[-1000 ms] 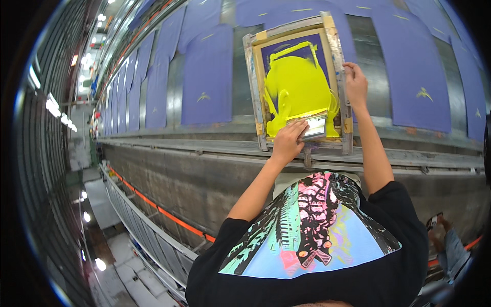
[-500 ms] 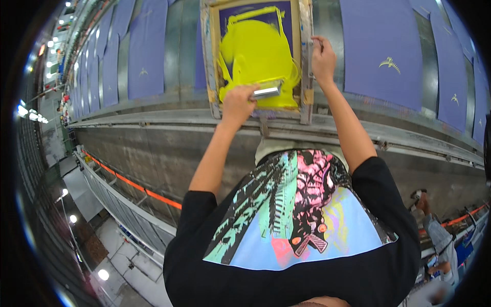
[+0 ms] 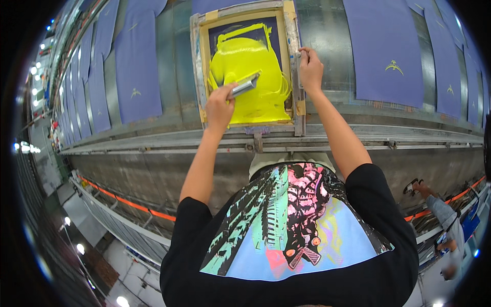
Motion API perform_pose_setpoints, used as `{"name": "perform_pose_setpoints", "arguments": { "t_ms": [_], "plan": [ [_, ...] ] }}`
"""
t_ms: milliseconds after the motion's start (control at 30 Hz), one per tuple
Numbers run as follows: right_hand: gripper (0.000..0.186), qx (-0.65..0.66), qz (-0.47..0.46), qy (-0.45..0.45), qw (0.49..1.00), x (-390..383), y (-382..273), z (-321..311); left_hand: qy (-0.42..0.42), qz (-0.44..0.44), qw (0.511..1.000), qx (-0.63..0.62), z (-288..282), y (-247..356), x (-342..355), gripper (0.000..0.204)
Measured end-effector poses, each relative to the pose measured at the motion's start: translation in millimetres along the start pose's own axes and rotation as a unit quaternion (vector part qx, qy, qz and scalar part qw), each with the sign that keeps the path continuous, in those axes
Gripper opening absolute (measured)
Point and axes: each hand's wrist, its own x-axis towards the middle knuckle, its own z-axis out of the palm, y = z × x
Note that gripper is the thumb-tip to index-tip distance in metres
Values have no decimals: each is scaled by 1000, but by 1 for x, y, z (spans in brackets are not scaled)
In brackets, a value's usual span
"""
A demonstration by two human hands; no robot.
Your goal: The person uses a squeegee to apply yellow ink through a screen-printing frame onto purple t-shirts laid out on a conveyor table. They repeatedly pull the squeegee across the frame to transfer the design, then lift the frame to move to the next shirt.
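Observation:
A screen printing frame (image 3: 196, 66) lies flat on the long metal table, its inner edges taped. Bright yellow ink (image 3: 255, 105) covers most of its mesh, with dark purple showing at the far end. My left hand (image 3: 220, 110) is closed round the left end of a grey metal squeegee (image 3: 245, 86), held at a slant over the ink. Yellow ink runs along the squeegee's far edge. At the frame's right side, my right hand (image 3: 310, 71) has its fingers curled against the rail; the fingertips are partly hidden.
Purple fabric panels (image 3: 138, 66) lie to the left, and another panel (image 3: 383, 51) to the right, several with small yellow prints. A metal rail (image 3: 353, 137) runs along the table's near edge. Behind me at the lower right, another person (image 3: 450, 225) is beside an orange-striped rail.
My left hand has moved the squeegee away from the frame's near edge and turned it to a steeper slant. My right hand stays at the frame's right side. The whole view has shifted slightly.

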Motion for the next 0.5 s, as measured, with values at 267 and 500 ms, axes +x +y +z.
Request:
{"name": "perform_pose_setpoints", "arguments": {
  "t_ms": [267, 500],
  "plan": [
    [22, 22, 5, -7, 1000, 0, -8, 4, -58, 48, 993, 87, -18, -16, 181, 30],
    [22, 18, -2, -6, 1000, 4, 1, -11, 23, 114, 988, 98, 32, -6, 81, 34]
  ]
}}
